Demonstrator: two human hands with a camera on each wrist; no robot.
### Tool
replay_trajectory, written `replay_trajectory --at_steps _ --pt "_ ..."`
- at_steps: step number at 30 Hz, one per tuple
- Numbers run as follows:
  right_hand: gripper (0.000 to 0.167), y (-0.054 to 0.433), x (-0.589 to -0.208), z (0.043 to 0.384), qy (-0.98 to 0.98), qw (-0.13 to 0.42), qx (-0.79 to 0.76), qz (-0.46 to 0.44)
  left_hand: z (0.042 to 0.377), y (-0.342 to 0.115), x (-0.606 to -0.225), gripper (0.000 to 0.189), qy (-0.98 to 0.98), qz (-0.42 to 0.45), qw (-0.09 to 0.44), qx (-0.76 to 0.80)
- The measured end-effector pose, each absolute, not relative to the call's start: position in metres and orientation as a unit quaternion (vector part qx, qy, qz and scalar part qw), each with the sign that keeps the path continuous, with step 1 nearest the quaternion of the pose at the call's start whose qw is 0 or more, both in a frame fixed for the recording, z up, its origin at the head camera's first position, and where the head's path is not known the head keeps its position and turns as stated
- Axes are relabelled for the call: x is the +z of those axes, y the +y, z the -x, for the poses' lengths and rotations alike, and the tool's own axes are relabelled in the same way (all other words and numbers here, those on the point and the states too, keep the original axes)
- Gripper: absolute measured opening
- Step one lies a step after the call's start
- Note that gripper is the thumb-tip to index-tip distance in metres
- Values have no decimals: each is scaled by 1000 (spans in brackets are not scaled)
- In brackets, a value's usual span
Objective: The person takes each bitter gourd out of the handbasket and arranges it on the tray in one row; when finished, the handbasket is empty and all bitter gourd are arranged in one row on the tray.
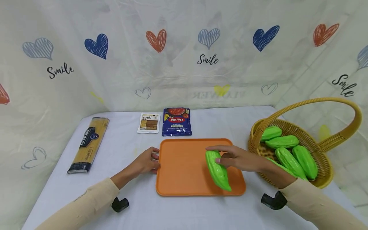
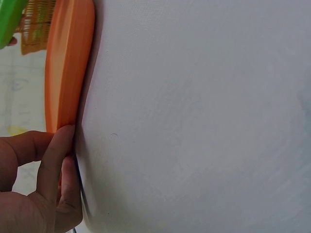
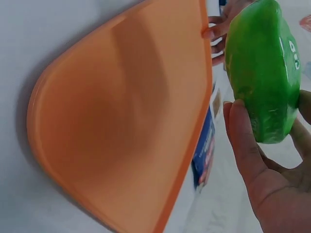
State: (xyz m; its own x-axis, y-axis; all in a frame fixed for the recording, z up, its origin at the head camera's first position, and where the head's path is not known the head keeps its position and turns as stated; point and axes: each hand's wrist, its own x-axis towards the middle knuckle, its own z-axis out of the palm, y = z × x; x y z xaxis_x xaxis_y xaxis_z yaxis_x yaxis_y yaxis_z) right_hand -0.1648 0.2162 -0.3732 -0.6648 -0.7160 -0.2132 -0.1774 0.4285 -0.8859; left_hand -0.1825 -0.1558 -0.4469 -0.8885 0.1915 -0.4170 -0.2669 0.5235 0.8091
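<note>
Vegetable [image 1: 217, 174] gripped, the right hand [image 1: 240, 157] hovers over the tray [image 1: 184, 166].

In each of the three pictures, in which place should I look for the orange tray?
Head: the orange tray lies in the lower middle.
Left wrist: the orange tray shows edge-on at upper left.
Right wrist: the orange tray fills much of the left half.
Shared landmark: the left hand, at its edge in all three.

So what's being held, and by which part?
Right hand grips a green elongated vegetable near one end; left hand pinches an orange rectangular tray by its left rim.
</note>
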Motion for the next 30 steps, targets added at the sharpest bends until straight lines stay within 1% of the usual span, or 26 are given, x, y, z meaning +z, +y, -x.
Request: replay_trajectory --at_steps 7,14,18,23,30 --pt "54 202 -381 174 791 290 -471 262 184 -157 -450 64 840 22 237 488" --pt "55 181 -387 181 812 272 -468 219 182 -159 -450 64 836 26 237 494" --pt "56 171 -390 185 818 262 -465 215 181 -160 -451 64 833 23 240 498" --pt "58 161 -394 193 809 270 -473 218 182 -159 -449 64 836 22 242 491" --pt "60 146 -399 205 828 272 -456 183 184 -159 -448 64 837 19 240 492"
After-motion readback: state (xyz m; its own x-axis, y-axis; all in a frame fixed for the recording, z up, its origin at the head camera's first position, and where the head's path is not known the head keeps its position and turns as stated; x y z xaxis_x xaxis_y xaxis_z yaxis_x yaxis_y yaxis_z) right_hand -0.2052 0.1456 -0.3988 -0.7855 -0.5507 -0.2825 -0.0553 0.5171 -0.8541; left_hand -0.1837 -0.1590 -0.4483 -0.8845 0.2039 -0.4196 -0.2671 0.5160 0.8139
